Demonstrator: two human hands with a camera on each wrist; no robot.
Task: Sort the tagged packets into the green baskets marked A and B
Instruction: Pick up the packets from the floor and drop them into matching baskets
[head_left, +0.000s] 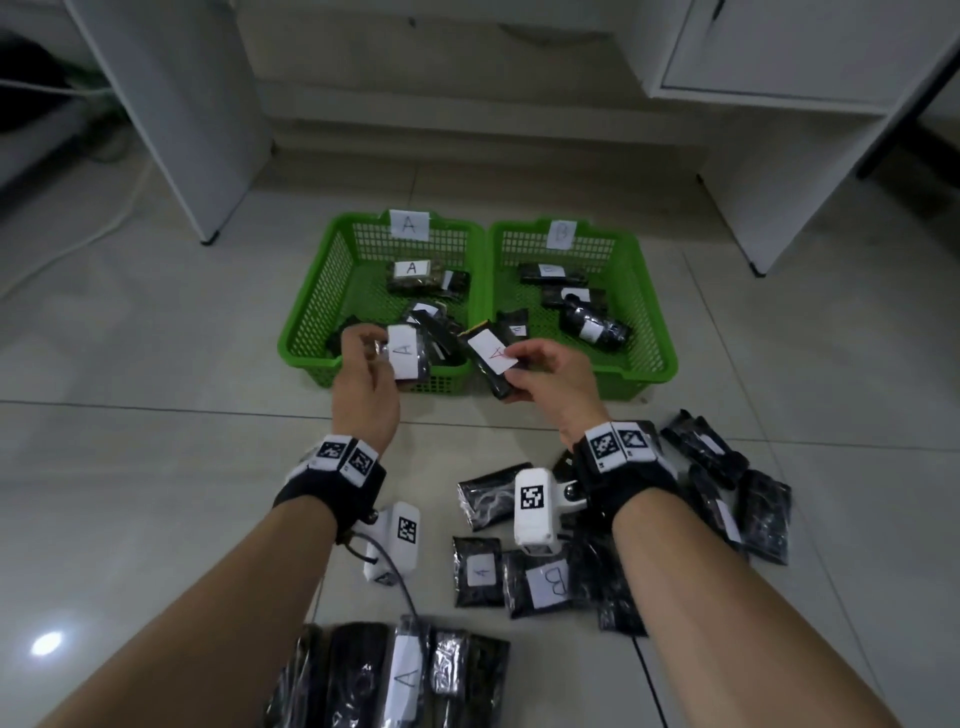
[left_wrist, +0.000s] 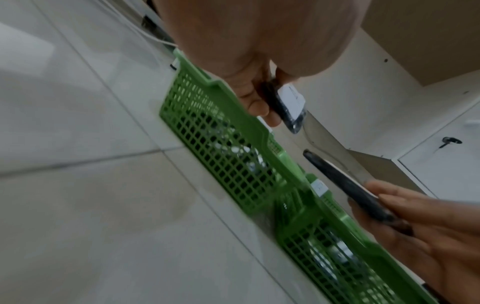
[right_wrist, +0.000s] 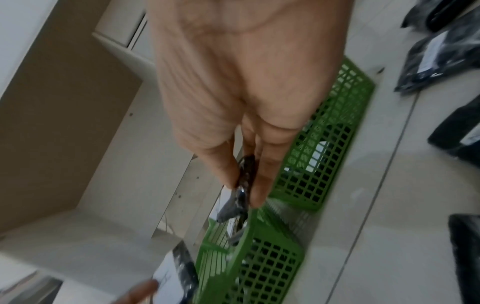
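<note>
Two green baskets stand side by side on the floor: basket A (head_left: 306, 332) on the left, basket B (head_left: 652, 332) on the right, each with several black packets inside. My left hand (head_left: 363, 358) pinches a black packet with a white A tag (head_left: 405, 357) over the near edge of basket A. My right hand (head_left: 540, 371) grips another black packet tagged A (head_left: 491, 353) above the gap between the baskets. In the left wrist view the left hand's packet (left_wrist: 288, 105) hangs above the basket rim (left_wrist: 233, 98). The right wrist view shows fingers (right_wrist: 262, 185) round a dark packet (right_wrist: 244, 176).
Loose black packets lie on the tiled floor near me, one tagged B (head_left: 550, 584), one tagged A (head_left: 478, 571), more at the right (head_left: 727, 483) and a row at the bottom (head_left: 405, 675). White cabinets (head_left: 197, 104) stand behind the baskets.
</note>
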